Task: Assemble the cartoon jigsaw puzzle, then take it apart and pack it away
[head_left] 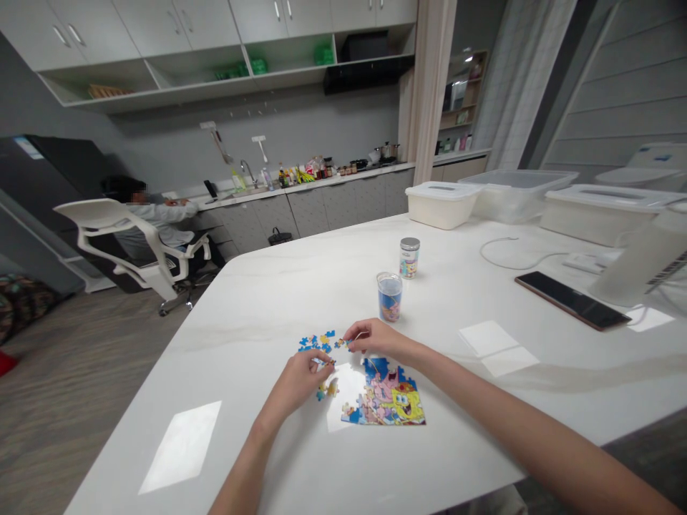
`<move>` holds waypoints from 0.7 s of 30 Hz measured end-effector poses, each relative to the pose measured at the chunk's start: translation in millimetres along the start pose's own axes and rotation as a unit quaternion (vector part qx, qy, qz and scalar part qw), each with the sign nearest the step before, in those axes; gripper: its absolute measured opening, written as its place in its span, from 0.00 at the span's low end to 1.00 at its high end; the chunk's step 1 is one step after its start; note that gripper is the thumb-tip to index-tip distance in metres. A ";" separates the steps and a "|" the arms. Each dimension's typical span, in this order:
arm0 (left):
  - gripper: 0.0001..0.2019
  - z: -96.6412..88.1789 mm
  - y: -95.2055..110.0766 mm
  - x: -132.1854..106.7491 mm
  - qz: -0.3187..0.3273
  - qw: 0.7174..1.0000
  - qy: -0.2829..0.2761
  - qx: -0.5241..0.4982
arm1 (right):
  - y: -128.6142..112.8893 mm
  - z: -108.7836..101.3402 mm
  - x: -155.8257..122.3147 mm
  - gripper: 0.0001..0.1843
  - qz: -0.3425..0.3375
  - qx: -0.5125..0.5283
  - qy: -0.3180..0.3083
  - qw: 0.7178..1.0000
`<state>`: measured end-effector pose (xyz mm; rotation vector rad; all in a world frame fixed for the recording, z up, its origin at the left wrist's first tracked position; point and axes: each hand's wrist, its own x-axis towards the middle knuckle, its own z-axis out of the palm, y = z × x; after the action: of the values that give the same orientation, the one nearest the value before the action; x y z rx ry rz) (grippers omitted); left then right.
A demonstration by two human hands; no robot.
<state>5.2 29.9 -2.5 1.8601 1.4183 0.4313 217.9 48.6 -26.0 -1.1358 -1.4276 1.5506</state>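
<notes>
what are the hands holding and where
The right hand seems to pinch a small jigsaw piece at its edge; whether the left hand holds anything can't be told.

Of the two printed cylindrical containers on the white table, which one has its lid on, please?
The printed jar with the silver metal lid, farther back; the blue-printed clear container nearer you has an open rim.

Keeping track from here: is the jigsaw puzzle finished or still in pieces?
Unfinished: the jigsaw puzzle has a ragged, incomplete edge, and loose pieces lie apart from it on the table.
</notes>
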 end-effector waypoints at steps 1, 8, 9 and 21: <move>0.14 0.0 -0.5 -0.3 -0.004 1.000 0.010 0.023 | 3.6 2.0 0.3 0.09 -0.031 -0.071 0.004 0.997; 0.10 -5.9 -6.1 0.2 -0.005 0.997 0.037 0.070 | 9.2 4.0 -5.0 0.14 -0.181 -0.332 0.056 0.924; 0.10 -8.0 -7.6 0.1 0.000 0.997 0.030 0.072 | 7.4 2.9 -5.7 0.15 -0.178 -0.347 0.055 0.919; 0.09 -3.1 -1.4 -3.9 -0.003 0.988 0.041 0.149 | -6.8 2.7 -16.6 0.24 -0.227 -0.457 -0.062 0.858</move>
<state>0.9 27.5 -0.8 2.0922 1.6161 0.3091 220.7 33.0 -17.2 -1.0613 -2.4272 0.5765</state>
